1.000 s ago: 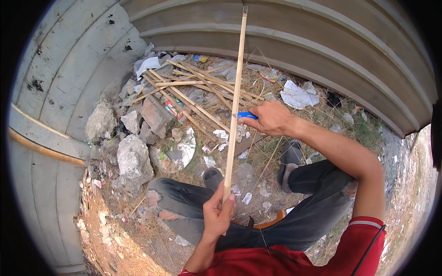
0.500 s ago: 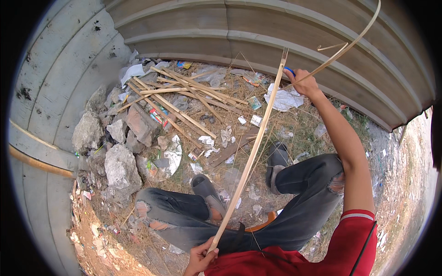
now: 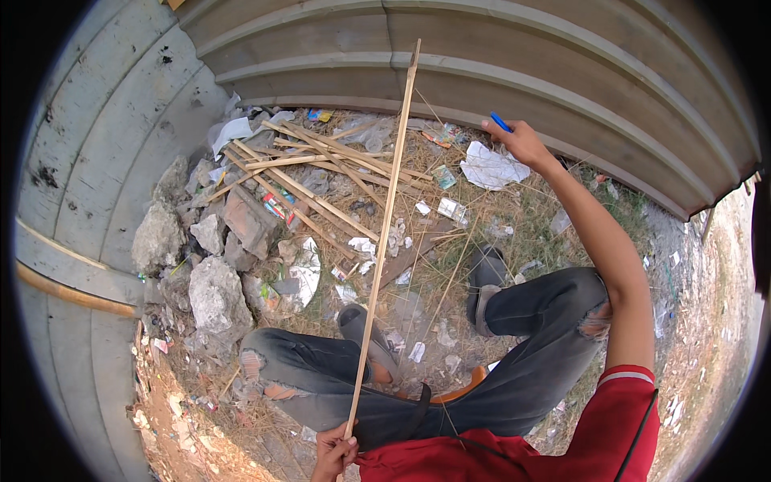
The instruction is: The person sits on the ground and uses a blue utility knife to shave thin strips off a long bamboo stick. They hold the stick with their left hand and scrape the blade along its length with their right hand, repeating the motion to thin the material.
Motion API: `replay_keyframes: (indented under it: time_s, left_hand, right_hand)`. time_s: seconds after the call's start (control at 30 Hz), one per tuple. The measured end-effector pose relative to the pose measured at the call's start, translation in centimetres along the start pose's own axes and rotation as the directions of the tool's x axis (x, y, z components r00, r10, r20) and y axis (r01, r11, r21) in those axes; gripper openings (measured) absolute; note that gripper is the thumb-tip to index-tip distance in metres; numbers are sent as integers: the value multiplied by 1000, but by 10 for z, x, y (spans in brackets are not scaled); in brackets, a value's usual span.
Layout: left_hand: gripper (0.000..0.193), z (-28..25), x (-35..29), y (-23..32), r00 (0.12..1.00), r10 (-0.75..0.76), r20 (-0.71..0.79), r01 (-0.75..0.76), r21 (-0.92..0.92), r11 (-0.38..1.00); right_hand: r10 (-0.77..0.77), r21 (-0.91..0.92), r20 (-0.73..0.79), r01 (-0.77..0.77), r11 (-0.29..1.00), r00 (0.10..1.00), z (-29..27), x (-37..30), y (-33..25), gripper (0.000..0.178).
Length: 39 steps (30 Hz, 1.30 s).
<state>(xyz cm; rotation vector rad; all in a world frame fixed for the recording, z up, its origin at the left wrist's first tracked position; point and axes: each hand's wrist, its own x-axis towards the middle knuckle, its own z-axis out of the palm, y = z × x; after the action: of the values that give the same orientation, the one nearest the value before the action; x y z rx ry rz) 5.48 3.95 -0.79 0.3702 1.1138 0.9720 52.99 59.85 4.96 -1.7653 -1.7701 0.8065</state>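
Long pale strip [image 3: 383, 238], viewed from above, slanting from beside the lap up across the littered ground; its far tip appears in front of the corrugated metal wall [image 3: 522, 64]. Nearest the viewer, the left hand [image 3: 334, 455] pinches its lower end between thumb and fingers, the only hold visible; should that pinch loosen or twist, the long free length could swing or drop. Next, the grey trousers [image 3: 546, 329], torn at the knees; the strip passes over one leg, though contact cannot be told; a stroke drawn toward the body could run into the lap or the left hand. Farther out, pale stones [image 3: 217, 296] and a red-and-green wrapper [image 3: 277, 206], its print too small to read; then a heap of loose strips [image 3: 313, 165], on which a swinging length could snag. The right hand [image 3: 520, 144], well apart from the strip, is curled closed around a blue tool [image 3: 500, 122]; no cutting edge can be distinguished, so a hasty return could misjudge its reach. Beyond, a white crumpled sheet [image 3: 491, 166] and a yellow-and-blue wrapper [image 3: 320, 115], neither legible; last, the wall, without readable lettering, against which the strip's tip could knock if raised carelessly.
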Motion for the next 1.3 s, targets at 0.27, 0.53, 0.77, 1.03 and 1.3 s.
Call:
replay_keyframes:
  time_s: [0.27,0.53,0.77,1.03,1.3]
  left_hand:
    - [43,70,20,11,945,242,-222,-128,430,894]
    - [45,97,50,23,907,381,-178,-260,474,841]
    - [47,114,73,37,870,475,-130,-351,514,783]
    - [47,163,125,63,831,551,-73,-495,353,794]
    - [50,188,172,94,685,725,-74,-647,396,652]
  right_hand:
    - [-180,576,293,-24,817,939,54,-59,-111,59]
    - [-368,582,212,185,792,905,84,-87,-140,30]
    - [-415,477,331,229,849,848,89,-112,-151,34]
    - [-430,467,452,203,860,782,98,-137,-156,43]
    - [-514,334,511,392,857,689,105,-164,-174,36]
